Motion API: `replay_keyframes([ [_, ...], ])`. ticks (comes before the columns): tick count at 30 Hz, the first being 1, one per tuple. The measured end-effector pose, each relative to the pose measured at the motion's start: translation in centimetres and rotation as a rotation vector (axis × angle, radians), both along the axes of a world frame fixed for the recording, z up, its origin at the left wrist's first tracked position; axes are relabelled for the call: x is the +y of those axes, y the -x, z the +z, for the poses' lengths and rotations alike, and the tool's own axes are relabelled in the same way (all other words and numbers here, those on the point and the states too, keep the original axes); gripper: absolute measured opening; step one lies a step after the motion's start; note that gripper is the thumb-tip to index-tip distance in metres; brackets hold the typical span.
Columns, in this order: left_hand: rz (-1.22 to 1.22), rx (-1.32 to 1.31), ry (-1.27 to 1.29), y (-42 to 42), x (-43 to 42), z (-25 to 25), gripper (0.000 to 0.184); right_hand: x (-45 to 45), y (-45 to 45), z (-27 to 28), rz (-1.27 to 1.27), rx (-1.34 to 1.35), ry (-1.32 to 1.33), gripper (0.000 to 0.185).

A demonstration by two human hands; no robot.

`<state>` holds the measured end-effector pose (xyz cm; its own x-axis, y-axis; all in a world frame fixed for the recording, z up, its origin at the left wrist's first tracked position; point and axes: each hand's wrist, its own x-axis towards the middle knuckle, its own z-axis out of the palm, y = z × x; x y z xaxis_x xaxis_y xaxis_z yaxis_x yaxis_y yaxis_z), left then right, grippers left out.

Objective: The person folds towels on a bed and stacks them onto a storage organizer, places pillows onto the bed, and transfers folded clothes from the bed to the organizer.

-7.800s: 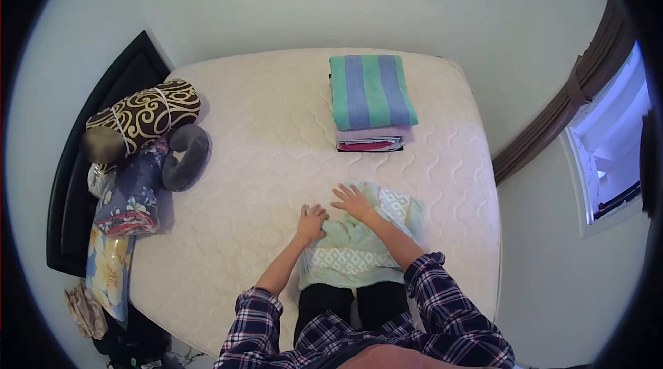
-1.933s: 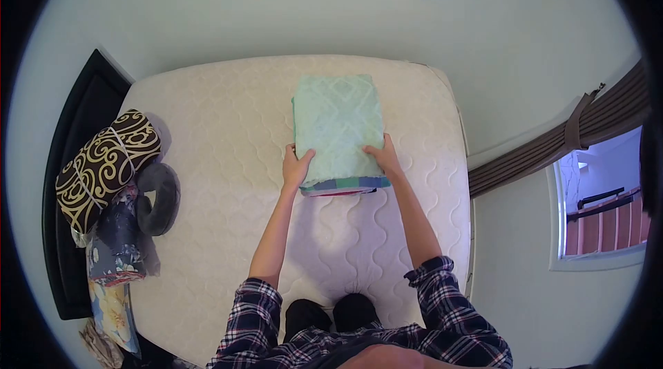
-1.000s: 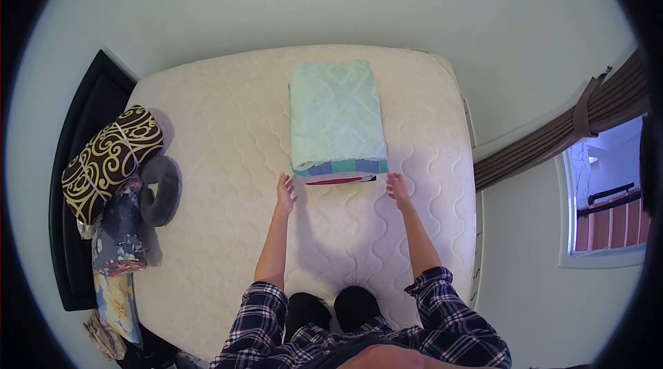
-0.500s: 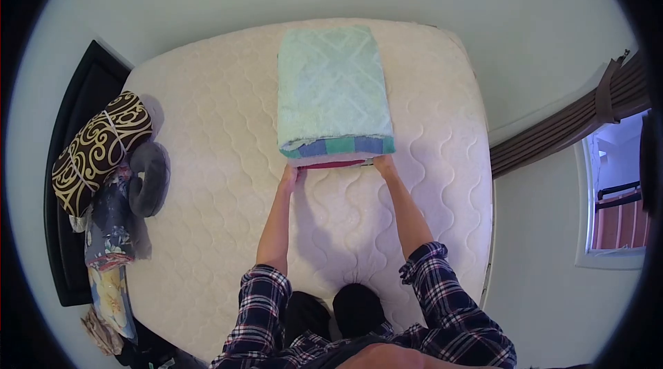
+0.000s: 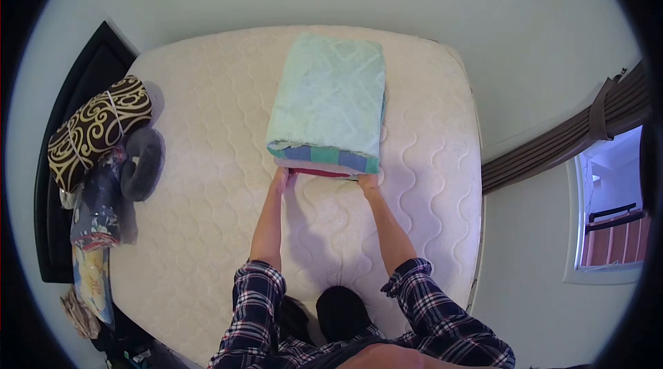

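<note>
A stack of folded cloths is on the cream mattress (image 5: 207, 231), with a pale green folded towel (image 5: 330, 92) on top. Beneath it shows the edge of a green and blue striped towel (image 5: 324, 155), then pink and red layers. My left hand (image 5: 281, 179) grips the near left corner of the stack from below, its fingers mostly under the cloth. At the near right corner my right hand (image 5: 369, 181) holds the underside in the same way, fingertips hidden. The stack is slightly turned, its near edge lower on the right.
By the black headboard (image 5: 59, 231) at the left lie a brown and cream patterned roll (image 5: 100, 130), a grey neck pillow (image 5: 143, 164), a floral bundle (image 5: 98, 210) and a yellow-flowered pillow (image 5: 94, 279). A brown curtain (image 5: 545, 155) hangs beside the window (image 5: 615, 210) at the right.
The pale green towel, earlier spread near my knees, now lies folded on the stack. My hands let go of its sides, then took the stack's near corners from below; the stack has since turned slightly.
</note>
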<state>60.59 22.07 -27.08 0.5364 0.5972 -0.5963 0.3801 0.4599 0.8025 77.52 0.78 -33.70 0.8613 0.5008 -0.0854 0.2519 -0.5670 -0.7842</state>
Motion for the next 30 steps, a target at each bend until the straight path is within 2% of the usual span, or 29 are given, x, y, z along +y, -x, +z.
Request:
replay_keyframes([
  [1, 0.008, 0.006, 0.007, 0.4, 0.4, -0.3, 0.040, -0.3, 0.4, -0.1, 0.167, -0.132, 0.180, 0.022],
  [2, -0.038, 0.038, -0.033, 0.6, 0.8, -1.0, 0.039, -0.5, 1.1, 1.2, 0.173, -0.128, 0.182, 0.022],
  [3, -0.088, 0.069, -0.077, 0.9, 1.1, -1.4, 0.039, -0.7, 2.0, 3.3, -0.014, 0.153, -0.032, 0.021],
  [4, 0.058, -0.007, -0.143, 0.6, -0.2, -0.6, 0.036, -0.6, 2.4, 4.7, -0.202, 0.430, -0.249, 0.020],
  [5, 0.062, -0.005, -0.151, 1.2, 0.0, -2.2, 0.036, -0.6, 2.7, 4.8, -0.196, 0.432, -0.256, 0.020],
  [7, -0.070, -0.154, -0.525, 2.7, 1.6, -8.8, 0.033, -1.0, 3.3, 3.9, -0.246, 0.433, -0.343, 0.019],
  [8, -0.124, -0.197, -0.534, 3.5, 1.9, -10.5, 0.033, -1.5, 3.4, 2.9, -0.237, 0.438, -0.349, 0.019],
  [10, -0.182, -0.190, -0.705, 5.0, -0.6, -8.1, 0.033, -2.5, 3.7, -0.8, -0.025, 0.201, -0.047, 0.023],
  [11, -0.139, -0.178, -0.568, 5.6, -2.1, -6.3, 0.030, -2.7, 4.2, -2.9, -0.084, 0.149, -0.181, 0.026],
  [12, 0.027, -0.211, -0.278, 5.8, -4.3, -4.1, 0.028, -3.0, 4.9, -5.0, -0.144, 0.099, -0.316, 0.029],
  [14, 0.083, -0.202, -0.251, 6.6, -7.2, -1.0, 0.027, -4.4, 5.4, -7.6, -0.135, -0.055, -0.333, 0.031],
  [16, 0.131, -0.198, -0.211, 8.0, -9.7, -0.7, 0.027, -6.7, 6.6, -7.2, -0.140, -0.091, -0.330, 0.030],
  [18, 0.165, -0.042, -0.381, 9.2, -11.1, -2.6, 0.030, -7.7, 7.9, -5.3, -0.148, -0.125, -0.330, 0.028],
  [20, 0.241, -0.109, -0.321, 10.3, -12.7, -4.5, 0.032, -9.5, 9.3, -1.8, -0.145, 0.216, -0.325, 0.024],
  [21, 0.307, -0.175, -0.249, 11.0, -13.7, -4.8, 0.034, -10.5, 9.9, -0.3, -0.137, 0.214, -0.332, 0.024],
  [22, 0.256, -0.121, -0.374, 11.9, -14.8, -4.1, 0.036, -11.3, 10.7, 1.0, -0.169, 0.171, -0.285, 0.024],
  [23, 0.268, -0.121, -0.386, 13.1, -15.4, -5.0, 0.036, -12.0, 11.7, 2.3, -0.197, 0.130, -0.241, 0.023],
  [25, -0.024, 0.125, -0.864, 15.8, -15.5, -9.9, 0.024, -14.0, 13.4, 4.9, -0.144, 0.153, -0.277, 0.025],
  [26, 0.222, 0.137, -0.676, 15.7, -16.2, -13.5, 0.038, -14.8, 14.3, 5.5, -0.108, 0.173, -0.301, 0.027],
  [27, 0.236, 0.134, -0.688, 17.0, -17.8, -10.2, 0.038, -15.3, 14.9, 5.1, -0.095, 0.170, -0.314, 0.027],
  [29, 0.132, 0.009, -0.445, 18.1, -22.0, -1.5, 0.029, -17.0, 16.5, 2.9, -0.198, 0.138, -0.279, 0.030],
  [30, 0.306, -0.088, -0.228, 18.4, -23.8, 1.5, 0.029, -17.7, 17.1, 0.4, -0.208, 0.205, -0.292, 0.032],
])
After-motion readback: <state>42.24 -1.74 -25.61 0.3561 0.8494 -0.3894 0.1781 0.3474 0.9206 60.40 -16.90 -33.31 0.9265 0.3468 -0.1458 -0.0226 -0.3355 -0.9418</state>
